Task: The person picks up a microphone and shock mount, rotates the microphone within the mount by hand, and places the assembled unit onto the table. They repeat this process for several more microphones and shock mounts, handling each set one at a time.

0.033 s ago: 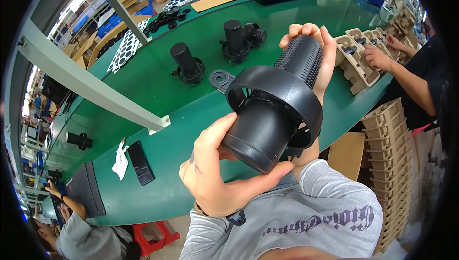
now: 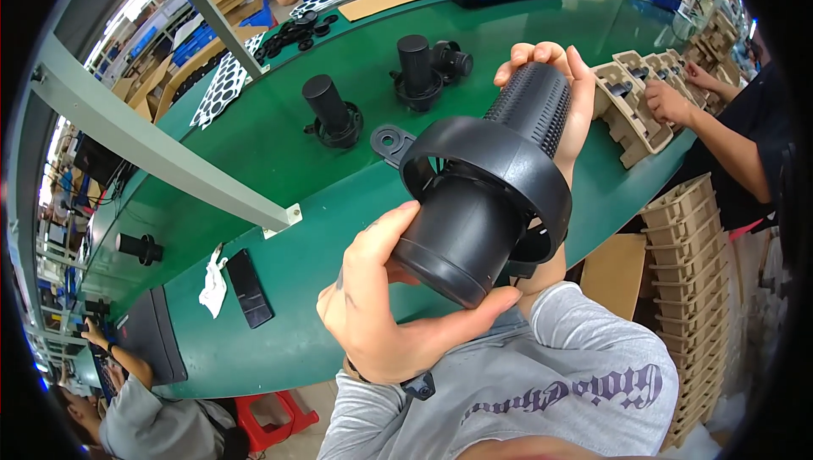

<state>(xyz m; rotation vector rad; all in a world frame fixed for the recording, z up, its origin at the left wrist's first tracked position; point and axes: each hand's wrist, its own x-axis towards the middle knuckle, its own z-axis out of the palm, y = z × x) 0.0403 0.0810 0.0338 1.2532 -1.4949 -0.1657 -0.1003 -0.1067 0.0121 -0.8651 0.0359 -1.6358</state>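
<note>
Above the green workbench (image 2: 279, 164), my left hand (image 2: 385, 308) cups the smooth end of a black plastic cylinder part (image 2: 487, 198) while my right hand (image 2: 563, 92) grips its perforated end.

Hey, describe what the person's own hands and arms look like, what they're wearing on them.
Both hands are bare, with no gloves. The left hand shows a small dark mark near the base of the thumb and a thin brownish band at the wrist. The right hand has no ring or band in view. Whether a sleeve covers either forearm cannot be told. A grey garment with dark lettering fills the lower edge.
</note>
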